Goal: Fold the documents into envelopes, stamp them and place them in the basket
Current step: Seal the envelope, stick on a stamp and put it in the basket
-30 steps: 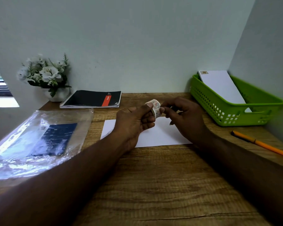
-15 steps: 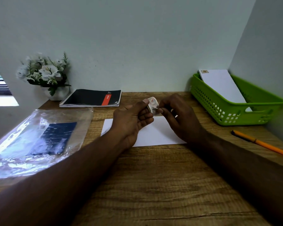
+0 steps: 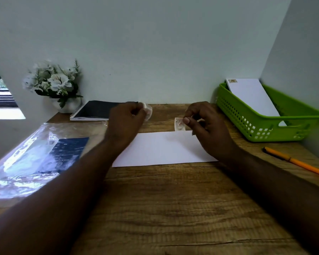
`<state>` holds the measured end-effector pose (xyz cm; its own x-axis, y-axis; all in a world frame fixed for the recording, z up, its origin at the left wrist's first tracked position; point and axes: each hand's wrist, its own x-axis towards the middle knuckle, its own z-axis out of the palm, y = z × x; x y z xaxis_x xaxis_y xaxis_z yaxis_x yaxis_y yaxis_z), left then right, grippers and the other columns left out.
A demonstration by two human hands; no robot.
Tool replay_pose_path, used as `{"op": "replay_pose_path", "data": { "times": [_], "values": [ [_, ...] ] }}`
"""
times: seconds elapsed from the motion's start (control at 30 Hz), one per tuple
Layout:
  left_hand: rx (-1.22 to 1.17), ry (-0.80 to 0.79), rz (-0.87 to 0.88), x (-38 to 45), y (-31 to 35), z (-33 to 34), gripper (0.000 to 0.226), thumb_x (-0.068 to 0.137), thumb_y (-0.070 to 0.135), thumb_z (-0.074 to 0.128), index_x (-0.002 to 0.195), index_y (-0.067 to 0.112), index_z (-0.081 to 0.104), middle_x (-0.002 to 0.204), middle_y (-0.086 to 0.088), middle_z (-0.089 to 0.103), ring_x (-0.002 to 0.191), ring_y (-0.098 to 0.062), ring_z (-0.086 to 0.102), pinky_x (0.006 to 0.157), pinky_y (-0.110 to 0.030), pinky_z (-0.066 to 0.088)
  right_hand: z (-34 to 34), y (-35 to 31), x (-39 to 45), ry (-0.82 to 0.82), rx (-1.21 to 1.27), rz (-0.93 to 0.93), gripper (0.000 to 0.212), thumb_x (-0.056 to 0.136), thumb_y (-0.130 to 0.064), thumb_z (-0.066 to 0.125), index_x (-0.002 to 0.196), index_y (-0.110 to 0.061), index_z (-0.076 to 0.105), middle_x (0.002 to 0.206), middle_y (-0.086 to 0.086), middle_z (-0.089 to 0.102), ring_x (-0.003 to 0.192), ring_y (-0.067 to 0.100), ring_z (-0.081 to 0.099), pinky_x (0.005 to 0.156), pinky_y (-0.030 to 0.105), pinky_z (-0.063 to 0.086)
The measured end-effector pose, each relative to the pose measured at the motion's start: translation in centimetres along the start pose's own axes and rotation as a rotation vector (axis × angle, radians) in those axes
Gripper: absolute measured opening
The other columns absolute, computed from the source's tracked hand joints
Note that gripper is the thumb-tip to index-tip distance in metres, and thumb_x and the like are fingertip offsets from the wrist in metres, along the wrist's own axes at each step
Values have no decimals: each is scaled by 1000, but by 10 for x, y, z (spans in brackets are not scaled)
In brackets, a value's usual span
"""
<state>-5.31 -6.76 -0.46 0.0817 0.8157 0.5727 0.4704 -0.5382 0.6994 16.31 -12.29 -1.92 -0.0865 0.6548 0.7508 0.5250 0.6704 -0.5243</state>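
Head view: left hand (image 3: 126, 124) (blurred) half-hides stamp roll (image 3: 148, 111).

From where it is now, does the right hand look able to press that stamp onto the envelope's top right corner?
Probably yes. The right hand pinches the stamp just above the far edge of the white envelope, and nothing lies between them. The left hand, holding the stamp roll, is off to the side.

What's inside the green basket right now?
One white envelope leans in the basket, a stamp on its top corner. The basket wall hides its lower edge and whatever lies on the floor.
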Motion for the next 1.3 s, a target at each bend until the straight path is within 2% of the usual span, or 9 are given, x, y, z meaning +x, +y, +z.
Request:
{"op": "replay_pose_path", "data": {
  "times": [0.23,0.4,0.5,0.63,0.73,0.87,0.97,1.13,1.3],
  "values": [
    [540,-136,-17,18,-48,-17,19,91,25,61,100,13,73,91,-6,71,77,-15,59,69,-30,42,-6,12,2,30,138,250,13,85,-25,65,78,-36,63,85,-18,62,76,9,56,67,49,48],
    [718,-142,-55,16,-44,-15,31,86,30,63,113,16,68,108,-10,66,98,-27,57,81,-38,48,-11,12,5,20,218,307,19,86,-8,67,77,-25,63,73,-19,63,71,-2,54,65,27,44],
    [533,-219,122,1,-15,3,40,90,25,59,130,19,58,130,-9,56,120,-29,48,99,-36,37,-17,12,8,28,276,355,22,81,-2,70,75,-22,64,69,-16,66,68,-3,57,66,18,45],
    [396,-650,331,-30,30,40,46,99,37,46,144,31,39,156,4,28,142,-16,23,113,-28,17,-30,16,10,81,305,392,19,74,5,74,80,-11,66,73,6,64,74,17,59,73,33,48],
    [450,-853,344,-37,38,53,47,100,44,36,146,34,34,155,8,29,141,-11,26,114,-29,20,-43,17,11,47,323,433,29,74,10,72,91,-10,58,65,1,62,65,7,62,64,18,50],
    [465,-757,352,-37,36,51,45,96,53,38,130,30,57,135,7,53,122,-9,46,100,-30,40,-59,24,11,-95,184,500,34,74,6,73,95,-15,56,72,8,67,62,5,62,51,15,44],
    [418,-680,354,-38,39,54,42,94,53,44,119,26,63,129,8,55,116,-7,47,90,-21,37,-62,28,9,-152,125,555,30,76,5,72,99,-11,59,78,11,68,62,5,62,51,18,43],
    [362,-786,212,-39,39,63,62,90,58,48,145,34,32,152,10,34,137,-9,32,105,-24,27,-62,43,4,-167,119,613,27,77,5,70,99,-10,63,82,22,68,72,31,57,65,42,42],
    [400,-831,260,-38,36,64,68,92,55,47,150,35,17,148,4,35,133,-14,32,103,-25,25,-59,48,1,-202,147,633,29,78,7,69,98,-13,61,76,13,67,69,25,59,61,33,46]
  ]
}}
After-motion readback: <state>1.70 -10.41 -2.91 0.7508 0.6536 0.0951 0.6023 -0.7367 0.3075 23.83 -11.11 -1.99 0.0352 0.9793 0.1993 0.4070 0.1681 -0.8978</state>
